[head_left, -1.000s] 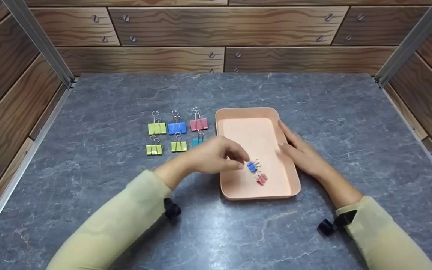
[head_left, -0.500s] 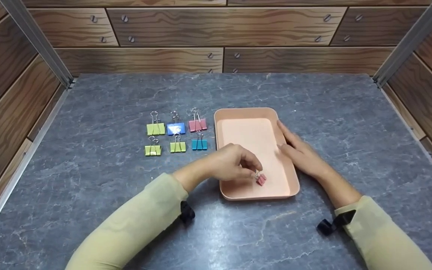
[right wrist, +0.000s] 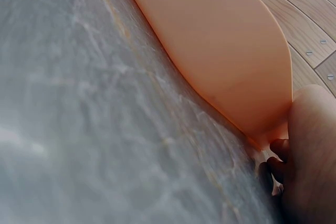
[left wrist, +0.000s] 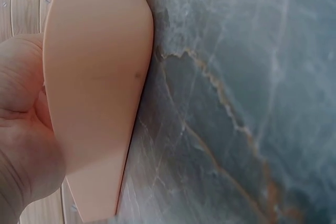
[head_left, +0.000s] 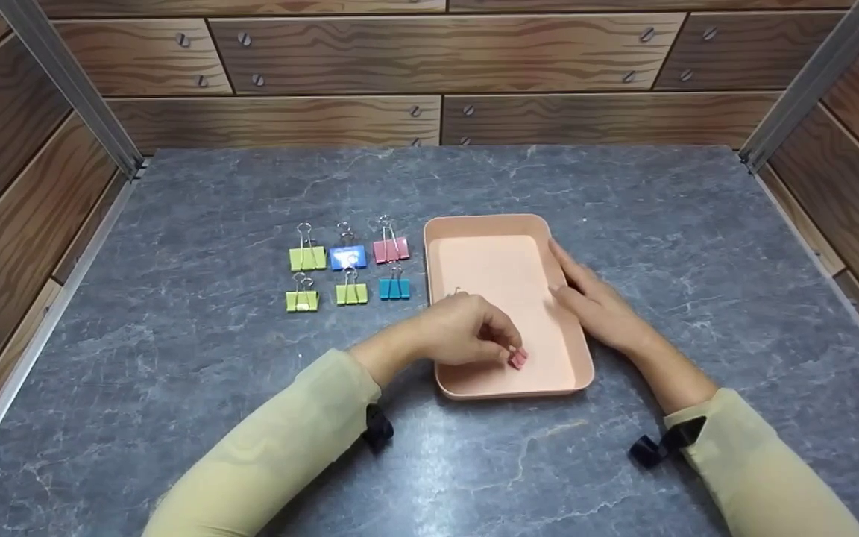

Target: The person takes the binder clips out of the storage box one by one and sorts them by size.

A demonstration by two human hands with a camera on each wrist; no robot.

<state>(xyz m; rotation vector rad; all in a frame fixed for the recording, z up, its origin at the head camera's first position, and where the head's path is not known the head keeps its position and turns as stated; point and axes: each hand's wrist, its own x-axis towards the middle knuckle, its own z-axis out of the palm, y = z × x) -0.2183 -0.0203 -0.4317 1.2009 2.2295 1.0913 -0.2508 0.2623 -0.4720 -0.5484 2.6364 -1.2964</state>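
My left hand (head_left: pixel 463 328) reaches into the peach tray (head_left: pixel 511 261) and pinches a small pink binder clip (head_left: pixel 518 359) between thumb and fingers, low over the tray floor. A wire handle (head_left: pixel 458 291) pokes out from behind this hand; the rest of that clip is hidden. At the tray's right wall, my right hand (head_left: pixel 601 309) holds the rim, its thumb at the edge and its fingers along the outside. Both wrist views show the tray's outer wall, with the left hand (left wrist: pixel 26 124) leaning over it and curled fingers of the right hand (right wrist: pixel 312 150) beside it.
Left of the tray, binder clips stand in two rows. The back row has a large yellow-green clip (head_left: pixel 307 259), a blue clip (head_left: pixel 347 257) and a pink clip (head_left: pixel 391 250). In front are two smaller yellow-green ones and a teal clip (head_left: pixel 394 289). Wood-patterned panels enclose the table.
My left hand has moved right and slightly nearer within the tray, to the small pink clip. The small blue clip beside it has gone out of sight. The right hand stays at the tray wall.
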